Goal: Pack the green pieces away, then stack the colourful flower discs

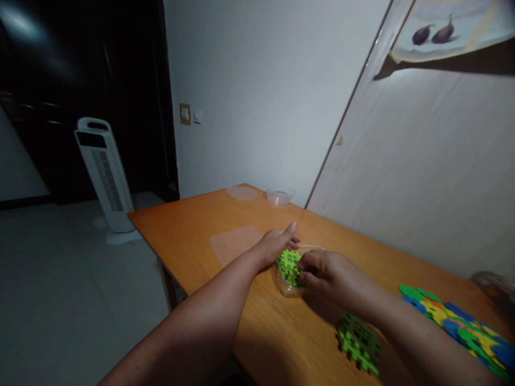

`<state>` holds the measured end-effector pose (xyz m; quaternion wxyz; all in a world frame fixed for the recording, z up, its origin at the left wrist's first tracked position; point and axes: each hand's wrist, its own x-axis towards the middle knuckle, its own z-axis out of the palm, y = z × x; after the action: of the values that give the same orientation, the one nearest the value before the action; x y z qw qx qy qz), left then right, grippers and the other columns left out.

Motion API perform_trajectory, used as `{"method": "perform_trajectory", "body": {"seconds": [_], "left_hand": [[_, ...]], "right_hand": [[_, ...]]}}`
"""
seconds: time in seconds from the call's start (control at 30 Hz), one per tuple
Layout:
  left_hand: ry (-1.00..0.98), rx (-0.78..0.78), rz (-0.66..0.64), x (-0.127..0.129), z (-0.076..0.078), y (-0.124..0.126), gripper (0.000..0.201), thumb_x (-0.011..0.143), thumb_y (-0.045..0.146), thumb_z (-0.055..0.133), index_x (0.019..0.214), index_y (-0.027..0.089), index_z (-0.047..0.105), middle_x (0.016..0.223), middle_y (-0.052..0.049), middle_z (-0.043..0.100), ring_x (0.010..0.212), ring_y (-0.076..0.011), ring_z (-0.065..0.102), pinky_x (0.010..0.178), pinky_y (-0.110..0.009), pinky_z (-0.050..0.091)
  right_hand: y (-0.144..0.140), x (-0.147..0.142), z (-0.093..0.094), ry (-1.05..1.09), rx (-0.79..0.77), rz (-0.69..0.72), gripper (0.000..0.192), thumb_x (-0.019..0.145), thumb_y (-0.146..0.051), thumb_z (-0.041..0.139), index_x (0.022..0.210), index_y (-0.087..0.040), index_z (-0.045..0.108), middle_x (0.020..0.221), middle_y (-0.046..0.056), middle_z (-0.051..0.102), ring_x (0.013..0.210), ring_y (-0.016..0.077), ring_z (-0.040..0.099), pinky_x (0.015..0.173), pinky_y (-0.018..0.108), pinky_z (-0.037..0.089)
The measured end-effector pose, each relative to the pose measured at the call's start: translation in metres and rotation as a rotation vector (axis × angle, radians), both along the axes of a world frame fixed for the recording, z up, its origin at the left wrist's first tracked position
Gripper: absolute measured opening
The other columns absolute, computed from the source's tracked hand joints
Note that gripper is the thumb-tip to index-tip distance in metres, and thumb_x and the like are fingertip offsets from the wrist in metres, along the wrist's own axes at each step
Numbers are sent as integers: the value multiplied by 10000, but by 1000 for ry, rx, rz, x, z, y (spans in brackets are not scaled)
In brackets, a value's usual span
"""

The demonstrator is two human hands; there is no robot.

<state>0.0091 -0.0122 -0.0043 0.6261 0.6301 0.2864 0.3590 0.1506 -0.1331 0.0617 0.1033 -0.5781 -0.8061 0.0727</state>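
Left hand point(277, 245): flat, fingers extended, resting against the clear container point(293, 279).
Right hand point(329, 272): fingers pinched on green pieces point(288, 265) inside that container.
Container: on the wooden table point(193, 225), between both hands.

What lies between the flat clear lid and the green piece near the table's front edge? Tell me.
In the head view: both hands, left hand and right hand, at a clear container holding green pieces.

Left hand point(277, 246), right hand point(328, 273): bare, no rings; forearms bare (no sleeves visible).
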Motion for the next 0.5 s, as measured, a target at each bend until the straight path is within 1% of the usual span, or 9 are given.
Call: {"method": "perform_trajectory", "body": {"seconds": [0.17,0.33,0.43,0.5], "left_hand": [[16,17,6,-1,2,-1,838,798,839,416,1001,76,698,972,-166,713,934,-263,662,878,-387,489],[12,11,7,0,1,-1,827,794,836,430,994,81,702,980,-170,717,949,-274,663,885,-396,485],[2,-1,15,1,1,-1,820,788,835,442,984,84,703,973,-168,719,942,-273,664,873,-391,488],[2,2,16,1,2,-1,823,785,840,438,980,85,704,965,-165,721,938,-271,665,870,-387,489]], "right_hand": [[2,4,-2,68,-14,71,148,882,-218,572,864,-195,717,868,44,666,805,169,571,722,264,411],[1,-1,-2,75,-24,88,197,901,-200,531,869,-196,725,860,44,665,809,170,580,750,275,428],[-4,3,2,99,10,68,215,899,-179,497,916,-192,711,884,48,673,822,178,592,757,289,436],[-10,12,6,117,25,24,202,898,-188,491,926,-188,691,890,48,677,822,182,598,746,293,437]]}}
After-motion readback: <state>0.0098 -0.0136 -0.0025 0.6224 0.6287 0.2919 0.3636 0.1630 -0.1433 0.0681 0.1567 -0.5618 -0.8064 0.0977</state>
